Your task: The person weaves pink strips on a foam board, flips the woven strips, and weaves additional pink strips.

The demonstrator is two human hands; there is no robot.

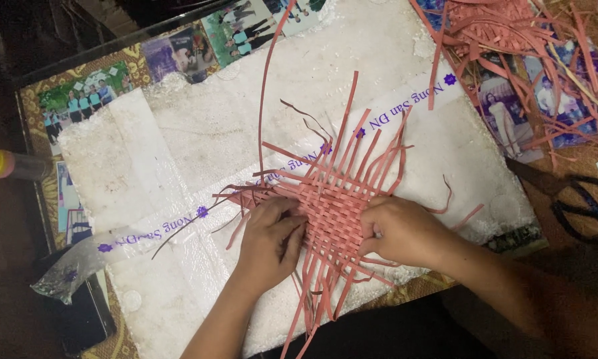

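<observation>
Near the front edge of a white foam board (199,133), both hands press a half-woven mat of reddish paper strips (332,203). The left hand (269,229) lies flat and open; the right hand (399,229) pinches one strip. Weaving seems midway, with the pinched strip apparently needing threading across.

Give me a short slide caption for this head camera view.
Left hand and right hand press on a woven mat of red strips on a white foam board, black scissors nearby.
</observation>
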